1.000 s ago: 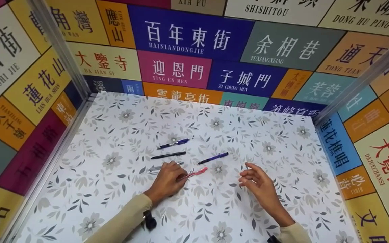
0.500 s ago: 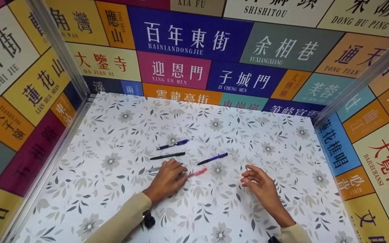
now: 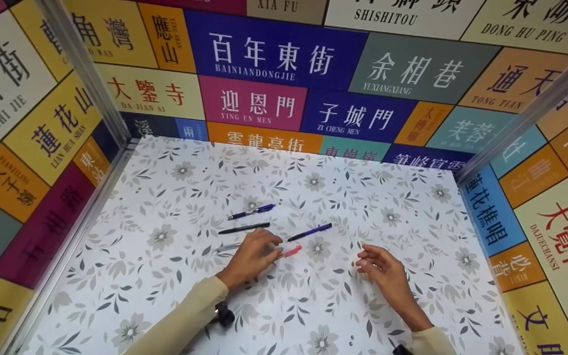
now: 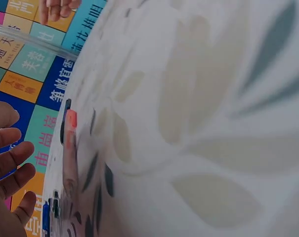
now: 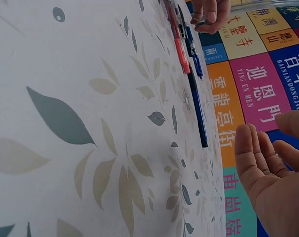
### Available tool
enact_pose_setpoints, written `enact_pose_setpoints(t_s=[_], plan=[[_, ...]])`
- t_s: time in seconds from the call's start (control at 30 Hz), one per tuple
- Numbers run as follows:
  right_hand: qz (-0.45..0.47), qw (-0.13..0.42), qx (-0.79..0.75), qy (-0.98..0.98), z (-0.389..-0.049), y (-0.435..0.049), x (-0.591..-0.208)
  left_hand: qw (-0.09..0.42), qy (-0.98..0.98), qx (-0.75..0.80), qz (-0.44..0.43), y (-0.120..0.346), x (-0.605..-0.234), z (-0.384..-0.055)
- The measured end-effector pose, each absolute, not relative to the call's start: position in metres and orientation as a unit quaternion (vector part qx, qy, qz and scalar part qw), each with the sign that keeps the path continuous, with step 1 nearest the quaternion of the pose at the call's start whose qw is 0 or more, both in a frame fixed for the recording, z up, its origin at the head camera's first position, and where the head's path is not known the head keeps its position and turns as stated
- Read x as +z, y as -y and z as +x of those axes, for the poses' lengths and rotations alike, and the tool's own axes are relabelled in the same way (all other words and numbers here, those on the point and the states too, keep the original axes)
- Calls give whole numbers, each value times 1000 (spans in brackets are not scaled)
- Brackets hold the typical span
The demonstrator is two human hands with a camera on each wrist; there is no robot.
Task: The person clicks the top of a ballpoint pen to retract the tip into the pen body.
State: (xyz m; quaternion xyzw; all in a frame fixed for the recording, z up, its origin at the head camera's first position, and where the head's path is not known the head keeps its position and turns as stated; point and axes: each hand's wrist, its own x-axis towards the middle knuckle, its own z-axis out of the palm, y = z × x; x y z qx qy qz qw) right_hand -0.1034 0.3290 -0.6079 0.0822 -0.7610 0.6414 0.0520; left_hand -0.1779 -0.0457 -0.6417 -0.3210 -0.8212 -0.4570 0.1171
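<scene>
My left hand hovers over the near end of a pink pen and partly hides it in the head view. The left wrist view shows this hand's fingers relaxed and spread, with nothing between them, and the pink pen lying on the table apart from them. Under the hand, a clear-barrelled pen is mostly covered. To the right, my right hand is held with loosely bent fingers and holds nothing. A purple pen lies between the hands, farther back.
Behind my left hand lie a black pen and a dark blue pen, roughly parallel. A white floral cloth covers the table. Printed panels and metal posts enclose it at the back and both sides.
My left hand has shifted slightly to the right, its fingers rising and loosening near the pink pen. My right hand has drifted a little right. The pens lie as before.
</scene>
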Motion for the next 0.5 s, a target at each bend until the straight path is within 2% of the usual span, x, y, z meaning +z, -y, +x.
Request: enact_pose_setpoints(t_s=[0.23,0.5], plan=[[44,51,642,764,-104,-329,-609,41,816,-507,-275,34,-635,-182],[-7,58,633,772,-106,-331,-608,27,818,-507,-270,19,-636,-189]])
